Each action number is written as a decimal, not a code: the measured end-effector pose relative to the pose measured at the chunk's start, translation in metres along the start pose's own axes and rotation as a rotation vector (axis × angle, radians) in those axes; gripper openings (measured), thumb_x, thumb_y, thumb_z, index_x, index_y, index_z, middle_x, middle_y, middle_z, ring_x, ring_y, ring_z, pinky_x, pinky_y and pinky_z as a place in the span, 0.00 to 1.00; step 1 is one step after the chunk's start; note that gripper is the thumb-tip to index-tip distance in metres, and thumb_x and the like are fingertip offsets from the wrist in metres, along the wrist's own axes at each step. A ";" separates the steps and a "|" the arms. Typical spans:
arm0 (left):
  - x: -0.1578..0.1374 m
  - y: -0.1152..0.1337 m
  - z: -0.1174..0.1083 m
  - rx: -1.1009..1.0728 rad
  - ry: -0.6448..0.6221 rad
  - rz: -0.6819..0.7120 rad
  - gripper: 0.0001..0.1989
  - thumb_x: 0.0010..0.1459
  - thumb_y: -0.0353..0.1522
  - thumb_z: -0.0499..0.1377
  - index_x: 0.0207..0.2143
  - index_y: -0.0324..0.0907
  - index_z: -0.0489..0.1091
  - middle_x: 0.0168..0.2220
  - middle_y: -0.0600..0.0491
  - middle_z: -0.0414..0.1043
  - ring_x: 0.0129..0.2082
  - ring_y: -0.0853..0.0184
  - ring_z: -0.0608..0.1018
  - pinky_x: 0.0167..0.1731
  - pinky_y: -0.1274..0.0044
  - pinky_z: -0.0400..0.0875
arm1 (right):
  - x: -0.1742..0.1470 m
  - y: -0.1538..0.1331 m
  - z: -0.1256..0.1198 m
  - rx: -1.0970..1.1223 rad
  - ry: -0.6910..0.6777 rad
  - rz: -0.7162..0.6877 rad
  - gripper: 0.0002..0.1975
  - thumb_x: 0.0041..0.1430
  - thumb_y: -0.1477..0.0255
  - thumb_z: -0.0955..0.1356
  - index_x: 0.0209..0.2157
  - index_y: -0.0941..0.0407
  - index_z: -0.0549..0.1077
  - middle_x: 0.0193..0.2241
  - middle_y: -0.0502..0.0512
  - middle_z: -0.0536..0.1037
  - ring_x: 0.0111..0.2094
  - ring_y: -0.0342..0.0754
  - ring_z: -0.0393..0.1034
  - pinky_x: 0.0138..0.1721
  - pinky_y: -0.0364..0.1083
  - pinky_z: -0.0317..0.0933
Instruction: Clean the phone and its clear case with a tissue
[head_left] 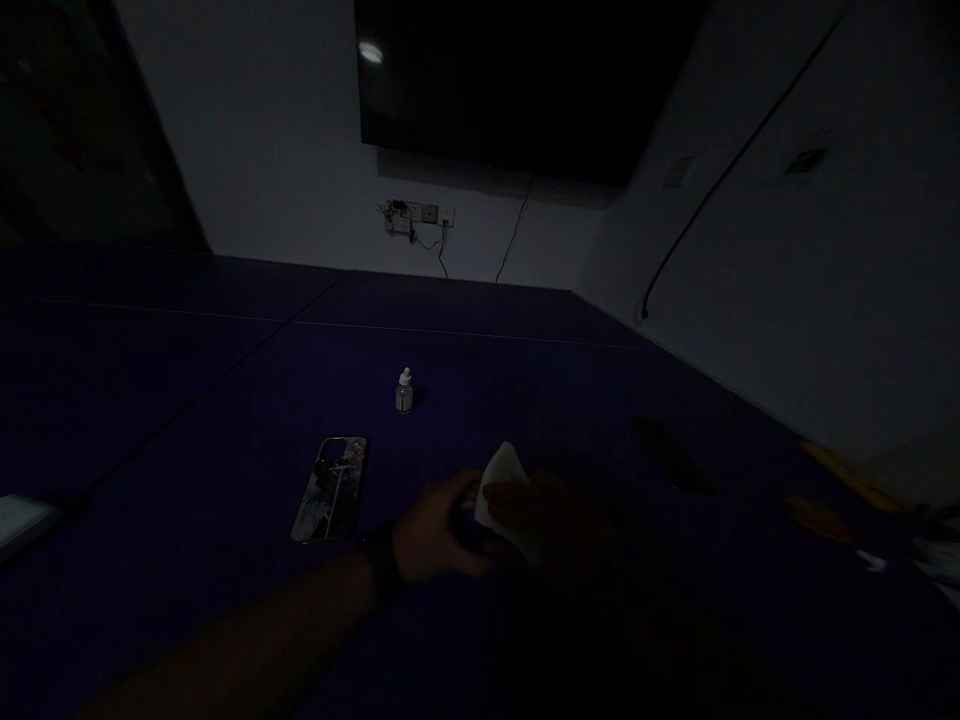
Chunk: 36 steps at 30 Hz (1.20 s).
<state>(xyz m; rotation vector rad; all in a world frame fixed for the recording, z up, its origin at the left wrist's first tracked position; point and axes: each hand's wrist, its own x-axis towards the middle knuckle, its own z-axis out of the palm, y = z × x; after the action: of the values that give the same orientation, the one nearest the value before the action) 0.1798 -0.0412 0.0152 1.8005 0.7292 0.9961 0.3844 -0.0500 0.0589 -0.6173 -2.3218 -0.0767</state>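
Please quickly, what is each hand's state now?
Left hand: curled; any hold cannot be told.
Right hand: touching white cloth; grip too dark to tell.

1. Very dim overall; the tabletop (495, 375) sinks into deep blue.
2. One white glare spot marks the black screen (525, 90).
3. The bottle (404, 398) throws a faint shadow rightward.
4. The right hand (559, 515) nearly vanishes in darkness.
5. Wide-angle stretching toward the edges; fine detail is soft.
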 end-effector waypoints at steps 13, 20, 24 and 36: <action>0.000 -0.010 -0.002 0.004 -0.075 -0.019 0.38 0.41 0.34 0.74 0.55 0.42 0.66 0.49 0.49 0.76 0.48 0.56 0.78 0.51 0.67 0.72 | 0.001 0.010 -0.006 0.105 -0.029 0.101 0.37 0.56 0.55 0.73 0.64 0.51 0.63 0.53 0.60 0.78 0.50 0.56 0.76 0.49 0.52 0.71; -0.001 -0.008 0.000 0.037 -0.039 -0.035 0.35 0.42 0.33 0.73 0.54 0.42 0.67 0.47 0.50 0.77 0.46 0.58 0.78 0.49 0.68 0.72 | 0.005 0.002 -0.007 0.077 -0.003 0.009 0.23 0.65 0.64 0.69 0.60 0.49 0.68 0.47 0.55 0.82 0.44 0.50 0.78 0.44 0.47 0.72; 0.002 -0.007 -0.002 0.014 -0.089 -0.032 0.36 0.42 0.34 0.73 0.54 0.43 0.66 0.45 0.51 0.77 0.45 0.59 0.78 0.47 0.69 0.74 | 0.007 0.008 -0.008 0.130 -0.048 0.158 0.41 0.55 0.55 0.74 0.66 0.52 0.60 0.55 0.63 0.76 0.50 0.57 0.75 0.48 0.53 0.71; -0.002 -0.009 -0.001 0.069 -0.067 -0.055 0.35 0.42 0.36 0.73 0.52 0.41 0.67 0.46 0.50 0.76 0.45 0.58 0.77 0.47 0.67 0.73 | -0.008 0.004 -0.003 0.031 -0.002 -0.029 0.21 0.66 0.67 0.67 0.60 0.48 0.68 0.47 0.54 0.82 0.46 0.50 0.78 0.51 0.49 0.70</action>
<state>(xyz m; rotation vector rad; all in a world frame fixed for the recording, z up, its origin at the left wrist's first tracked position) 0.1774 -0.0385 0.0067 1.8545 0.7754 0.8795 0.3927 -0.0507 0.0558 -0.5691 -2.3298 -0.0534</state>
